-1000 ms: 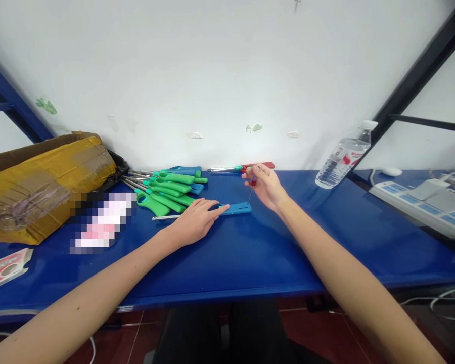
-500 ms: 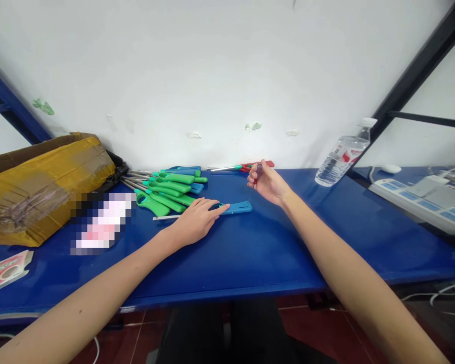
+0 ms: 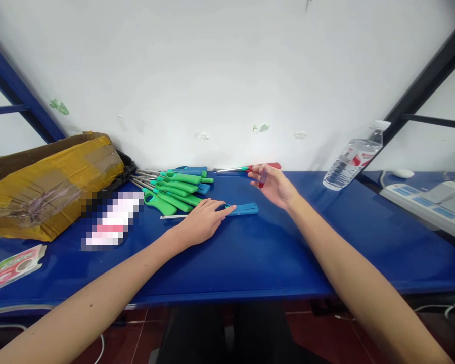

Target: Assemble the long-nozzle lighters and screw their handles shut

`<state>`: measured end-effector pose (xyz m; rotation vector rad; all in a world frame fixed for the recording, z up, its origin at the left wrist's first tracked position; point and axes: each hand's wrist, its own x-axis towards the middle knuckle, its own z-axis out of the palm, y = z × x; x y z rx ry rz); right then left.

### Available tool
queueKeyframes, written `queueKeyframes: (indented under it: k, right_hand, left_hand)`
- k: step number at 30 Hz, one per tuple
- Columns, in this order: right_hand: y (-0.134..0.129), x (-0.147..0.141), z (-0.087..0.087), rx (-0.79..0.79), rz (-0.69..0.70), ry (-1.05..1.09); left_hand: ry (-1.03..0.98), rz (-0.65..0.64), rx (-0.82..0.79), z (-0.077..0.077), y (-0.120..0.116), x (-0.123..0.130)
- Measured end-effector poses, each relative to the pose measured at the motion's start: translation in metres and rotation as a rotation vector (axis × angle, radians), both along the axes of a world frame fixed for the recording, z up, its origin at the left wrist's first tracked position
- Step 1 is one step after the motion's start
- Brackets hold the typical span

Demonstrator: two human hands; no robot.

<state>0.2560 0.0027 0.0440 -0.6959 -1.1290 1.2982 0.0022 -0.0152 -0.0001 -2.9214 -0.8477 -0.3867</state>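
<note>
"Where's your left hand (image 3: 205, 220)?"

"Mid-frame, palm down over the blue lighter (image 3: 246, 209) on the table (image 3: 235, 268). Whether its fingers close round the handle, I can't tell."

"And your right hand (image 3: 277, 188)?"

"Just right of centre, raised off the table, my fingers curled around a small red-ended tool (image 3: 263, 181), clear of the blue lighter."

"What else is about?"

"Green lighters (image 3: 184, 186) heaped left of centre, a red lighter (image 3: 275, 165) just beyond my right hand, and a water bottle (image 3: 354, 161) towards the right of the frame."
</note>
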Motion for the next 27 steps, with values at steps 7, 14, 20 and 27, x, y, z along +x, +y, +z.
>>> queueKeyframes:
  k: [7, 14, 20, 27]
  right_hand:
    - [-0.004, 0.000, 0.007, -0.039, 0.148, -0.022]
    - [-0.004, 0.002, 0.006, -0.012, 0.163, 0.028]
    - [0.005, 0.006, -0.002, 0.038, 0.078, -0.033]
    - [0.009, 0.012, -0.009, 0.103, -0.021, -0.122]
  left_hand:
    - [-0.017, 0.005, -0.023, 0.002, 0.001, -0.001]
    - [-0.005, 0.028, -0.029, 0.004, -0.001, 0.001]
    - [-0.009, 0.028, -0.033, 0.005, -0.001, 0.001]
    - [-0.020, 0.018, -0.032, 0.005, -0.001, 0.001]
